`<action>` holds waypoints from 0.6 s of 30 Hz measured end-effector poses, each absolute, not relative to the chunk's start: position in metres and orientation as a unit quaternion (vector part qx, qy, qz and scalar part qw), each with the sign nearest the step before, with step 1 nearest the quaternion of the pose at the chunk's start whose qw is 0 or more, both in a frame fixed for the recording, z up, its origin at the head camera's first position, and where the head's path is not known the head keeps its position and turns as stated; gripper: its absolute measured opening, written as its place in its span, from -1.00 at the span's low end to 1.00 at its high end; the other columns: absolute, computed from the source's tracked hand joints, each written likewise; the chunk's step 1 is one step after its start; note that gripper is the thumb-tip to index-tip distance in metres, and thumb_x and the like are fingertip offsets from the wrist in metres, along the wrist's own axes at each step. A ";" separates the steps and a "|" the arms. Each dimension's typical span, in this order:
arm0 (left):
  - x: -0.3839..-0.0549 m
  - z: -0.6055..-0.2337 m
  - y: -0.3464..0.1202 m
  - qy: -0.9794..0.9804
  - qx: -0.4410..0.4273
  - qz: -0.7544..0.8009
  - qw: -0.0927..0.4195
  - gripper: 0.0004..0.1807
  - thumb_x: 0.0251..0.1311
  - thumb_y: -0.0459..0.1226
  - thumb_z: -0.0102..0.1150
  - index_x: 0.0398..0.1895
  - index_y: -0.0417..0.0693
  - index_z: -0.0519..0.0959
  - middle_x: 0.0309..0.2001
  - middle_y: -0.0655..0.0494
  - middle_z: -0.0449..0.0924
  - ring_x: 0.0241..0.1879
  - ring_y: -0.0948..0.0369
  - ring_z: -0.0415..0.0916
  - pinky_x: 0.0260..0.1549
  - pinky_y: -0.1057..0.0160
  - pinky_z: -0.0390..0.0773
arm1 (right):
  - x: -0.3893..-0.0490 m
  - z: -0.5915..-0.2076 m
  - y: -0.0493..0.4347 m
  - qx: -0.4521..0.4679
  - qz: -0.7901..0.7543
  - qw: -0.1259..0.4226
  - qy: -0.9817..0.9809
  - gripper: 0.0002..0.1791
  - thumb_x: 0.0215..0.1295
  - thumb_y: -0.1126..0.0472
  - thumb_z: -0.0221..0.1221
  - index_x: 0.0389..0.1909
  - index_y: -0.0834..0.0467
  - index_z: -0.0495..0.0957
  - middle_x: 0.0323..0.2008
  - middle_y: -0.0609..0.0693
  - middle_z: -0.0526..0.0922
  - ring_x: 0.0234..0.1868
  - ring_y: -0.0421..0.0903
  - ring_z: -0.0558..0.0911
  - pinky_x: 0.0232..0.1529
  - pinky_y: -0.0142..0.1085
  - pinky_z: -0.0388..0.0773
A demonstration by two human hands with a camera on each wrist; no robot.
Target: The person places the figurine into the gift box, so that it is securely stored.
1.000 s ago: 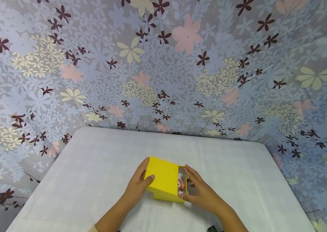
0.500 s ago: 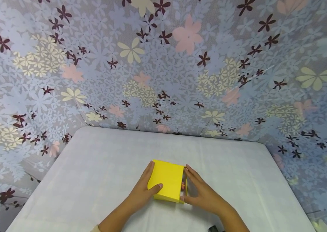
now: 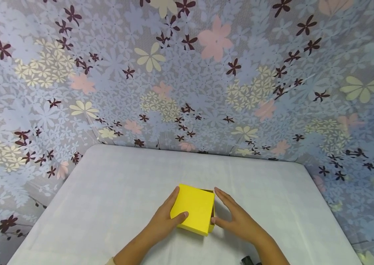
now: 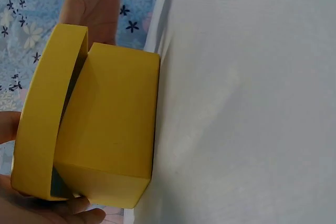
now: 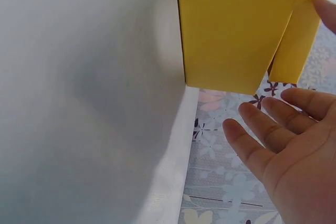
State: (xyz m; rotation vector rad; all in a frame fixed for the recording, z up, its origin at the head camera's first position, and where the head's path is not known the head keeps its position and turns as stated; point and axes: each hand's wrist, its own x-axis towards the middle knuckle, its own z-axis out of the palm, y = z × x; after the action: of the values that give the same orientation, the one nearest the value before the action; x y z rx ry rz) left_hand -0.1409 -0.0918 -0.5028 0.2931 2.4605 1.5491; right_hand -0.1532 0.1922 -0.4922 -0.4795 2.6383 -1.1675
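Observation:
A yellow box (image 4: 113, 114) stands on the white-covered table, its yellow lid (image 3: 193, 209) askew over the top. In the left wrist view the lid tilts, leaving a dark gap between it and the box. My left hand (image 3: 163, 223) grips the lid from the left, thumb on the top face and fingers down the side. My right hand (image 3: 241, 222) is at the box's right side, fingers extended, its thumb tip right at the lid's edge. In the right wrist view the fingers (image 5: 252, 148) lie apart from the box wall. The inside of the box is hidden under the lid.
A white cloth (image 3: 124, 173) covers the table, whose far edge runs along a wall with floral paper (image 3: 187, 73). A small black object (image 3: 247, 260) shows at the bottom edge near my right forearm.
My left hand has moved the lid rightward over the box, covering the pink toy that was visible inside. My right hand has shifted slightly right, its fingers now off the box's far corner.

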 end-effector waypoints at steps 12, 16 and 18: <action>-0.140 -0.506 -0.089 0.833 0.104 0.538 0.073 -0.04 0.33 0.06 0.25 0.65 0.05 -0.03 0.66 0.13 -0.16 0.63 0.02 -0.10 0.52 -0.10 0.14 | -0.153 -0.489 0.189 -0.166 -0.416 0.049 0.892 -0.09 0.12 -0.23 0.40 0.49 -0.33 0.22 0.44 -0.23 0.35 0.44 -0.04 0.42 0.39 0.00 0.47; -0.139 -0.502 -0.088 0.837 0.092 0.536 0.063 -0.05 0.30 0.05 0.29 0.63 0.00 0.04 0.58 -0.04 0.01 0.53 -0.03 0.14 0.42 -0.10 0.35 | -0.154 -0.489 0.188 -0.183 -0.420 0.020 0.889 -0.13 0.13 -0.14 0.43 0.47 -0.32 0.27 0.38 -0.25 0.39 0.39 -0.11 0.47 0.35 -0.12 0.52; -0.139 -0.500 -0.088 0.840 0.084 0.533 0.060 -0.05 0.29 0.05 0.30 0.62 0.00 0.07 0.53 -0.08 0.07 0.48 -0.02 0.22 0.39 -0.09 0.40 | -0.154 -0.489 0.188 -0.185 -0.420 0.013 0.888 -0.15 0.14 -0.11 0.43 0.46 -0.29 0.29 0.37 -0.25 0.41 0.38 -0.12 0.49 0.33 -0.14 0.54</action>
State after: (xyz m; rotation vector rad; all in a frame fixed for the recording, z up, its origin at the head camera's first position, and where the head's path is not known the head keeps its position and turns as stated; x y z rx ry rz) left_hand -0.1389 -0.0880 -0.5002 0.2540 2.5429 1.6119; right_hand -0.1542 0.1882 -0.4888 -0.5761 2.7686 -1.3087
